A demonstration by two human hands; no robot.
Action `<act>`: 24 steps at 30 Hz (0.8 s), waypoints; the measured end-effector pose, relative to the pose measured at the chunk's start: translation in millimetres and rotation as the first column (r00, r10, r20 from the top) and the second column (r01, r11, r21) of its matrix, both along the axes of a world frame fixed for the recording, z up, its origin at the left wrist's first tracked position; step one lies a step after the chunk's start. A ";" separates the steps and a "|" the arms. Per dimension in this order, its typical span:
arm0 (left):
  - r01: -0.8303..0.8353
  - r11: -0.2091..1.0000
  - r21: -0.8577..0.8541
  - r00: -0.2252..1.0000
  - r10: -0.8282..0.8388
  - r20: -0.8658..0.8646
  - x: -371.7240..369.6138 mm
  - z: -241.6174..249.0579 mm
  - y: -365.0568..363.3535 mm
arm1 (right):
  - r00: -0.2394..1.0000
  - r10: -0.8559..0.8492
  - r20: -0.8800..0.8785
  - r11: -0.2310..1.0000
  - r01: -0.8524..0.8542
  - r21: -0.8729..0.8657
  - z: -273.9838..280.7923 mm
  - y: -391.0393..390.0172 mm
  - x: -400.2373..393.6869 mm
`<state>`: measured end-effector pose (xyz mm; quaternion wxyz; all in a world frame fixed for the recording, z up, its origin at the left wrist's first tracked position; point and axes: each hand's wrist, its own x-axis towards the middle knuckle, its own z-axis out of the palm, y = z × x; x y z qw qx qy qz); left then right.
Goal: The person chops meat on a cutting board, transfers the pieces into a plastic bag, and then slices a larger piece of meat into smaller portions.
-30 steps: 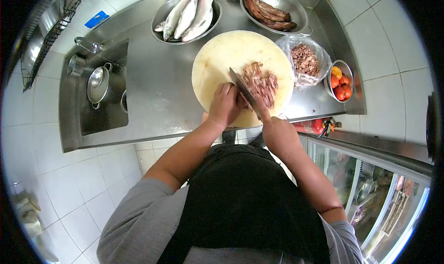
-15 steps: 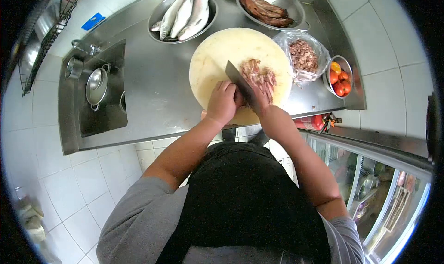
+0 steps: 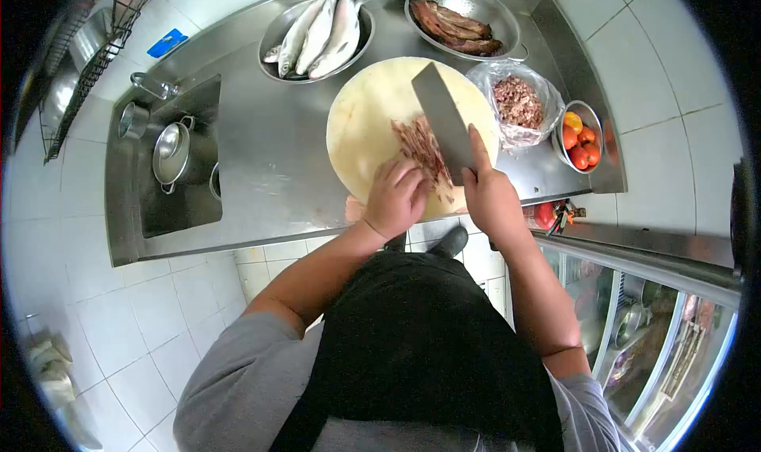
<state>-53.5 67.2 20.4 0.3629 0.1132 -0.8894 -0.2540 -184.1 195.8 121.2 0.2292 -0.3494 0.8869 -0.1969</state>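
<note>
On the round cutting board (image 3: 361, 119) lies a narrow pile of chopped reddish meat (image 3: 422, 147). My right hand (image 3: 490, 190) is closed round the handle of a wide cleaver (image 3: 444, 115), its index finger stretched along the blade. The blade stands tilted along the right side of the pile. Against the lower left of the meat rests my left hand (image 3: 396, 197), fingers curled together; whether meat is pinched under them is hidden.
Behind the board are a bowl of whole fish (image 3: 333, 36) and a bowl of dark meat strips (image 3: 456, 28). To the right sit a plastic bag of minced meat (image 3: 519, 102) and a bowl of tomatoes (image 3: 583, 141). A sink (image 3: 181, 206) is at the left.
The cleaver has moved right and its blade has shifted to the right side of the meat. The pile now lies further left, narrower, and my left hand has moved slightly right and down.
</note>
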 end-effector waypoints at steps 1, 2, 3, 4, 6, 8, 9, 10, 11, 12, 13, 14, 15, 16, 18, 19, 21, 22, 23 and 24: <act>0.015 1.000 0.014 0.999 -0.015 -0.043 -1.5 0.7 1.0 | 1.000 0.003 -0.002 1.000 -0.003 -0.003 1.1 5.0 -1.2; -0.066 0.996 0.065 0.998 0.067 -0.011 -7.6 1.2 -12.2 | 0.999 -0.050 -0.001 0.998 0.050 -0.037 1.8 10.7 -4.1; -0.144 0.983 0.117 0.990 0.142 0.027 -15.8 1.8 -30.2 | 0.994 -0.106 0.005 0.992 0.106 -0.067 2.5 17.0 -5.2; -0.200 0.975 0.101 0.972 0.185 0.142 -20.9 1.7 -48.0 | 0.991 -0.130 0.010 0.990 0.131 -0.059 9.0 20.7 -5.6; -0.257 0.963 0.079 0.940 0.230 0.252 -29.1 -6.4 -73.8 | 0.992 -0.121 -0.015 0.986 0.119 -0.114 -0.8 33.1 -8.6; -0.171 0.978 0.119 0.934 0.123 0.335 -36.0 -27.3 -88.0 | 0.994 -0.105 -0.040 0.972 0.094 -0.216 -10.6 43.3 -12.7; -0.168 0.979 0.116 0.936 0.122 0.331 -37.4 -24.3 -85.6 | 0.993 -0.107 -0.042 0.971 0.095 -0.220 -9.0 44.8 -12.2; -0.103 0.978 0.179 0.924 0.027 0.380 -37.3 -22.3 -79.1 | 0.993 -0.112 -0.036 0.976 0.103 -0.190 -7.1 46.5 -11.5; -0.039 0.969 0.245 0.903 -0.071 0.423 -36.4 -20.6 -72.7 | 0.993 -0.118 -0.029 0.981 0.112 -0.159 -5.4 48.7 -10.2; -0.044 0.983 0.179 0.926 -0.027 0.377 -34.5 -19.6 -67.3 | 0.992 -0.122 -0.028 0.980 0.116 -0.160 -3.9 51.1 -8.4; -0.042 0.983 0.179 0.925 -0.030 0.379 -32.0 -18.1 -66.4 | 0.994 -0.105 -0.042 0.984 0.098 -0.147 -2.1 53.1 -6.4; -0.088 0.981 0.175 0.937 0.022 0.347 -28.1 -15.6 -68.4 | 0.995 -0.087 -0.056 0.988 0.079 -0.134 -0.5 54.9 -3.9; -0.133 0.976 0.171 0.947 0.074 0.314 -24.0 -9.1 -70.0 | 0.994 -0.091 -0.054 0.987 0.083 -0.136 0.7 56.6 -0.7; -0.129 0.977 0.168 0.946 0.070 0.316 -16.7 -4.3 -69.9 | 0.997 -0.032 -0.066 0.997 0.028 -0.066 2.0 57.6 3.1; -0.055 0.995 0.087 0.982 0.038 0.185 0.6 2.3 -64.3 | 0.997 0.064 -0.047 0.991 -0.058 0.120 18.5 51.6 14.1; -0.054 0.995 0.086 0.982 0.037 0.185 6.3 0.3 -58.9 | 0.995 0.100 -0.029 0.975 -0.092 0.203 19.2 48.0 18.8; -0.006 0.998 0.061 0.984 -0.005 0.181 16.0 -7.3 -51.2 | 0.981 0.194 -0.023 0.956 -0.183 0.230 7.1 45.2 27.7; -0.008 0.998 0.060 0.983 -0.003 0.182 16.3 -10.3 -49.1 | 0.965 0.261 -0.034 0.941 -0.246 0.234 9.1 39.8 31.7; -0.007 0.998 0.057 0.981 -0.004 0.194 14.5 -13.9 -45.3 | 0.964 0.264 -0.035 0.940 -0.248 0.235 1.3 38.7 33.7; -0.010 0.998 0.056 0.978 -0.002 0.207 13.3 -16.9 -41.4 | 0.940 0.328 -0.091 0.926 -0.301 0.226 -8.1 35.4 37.0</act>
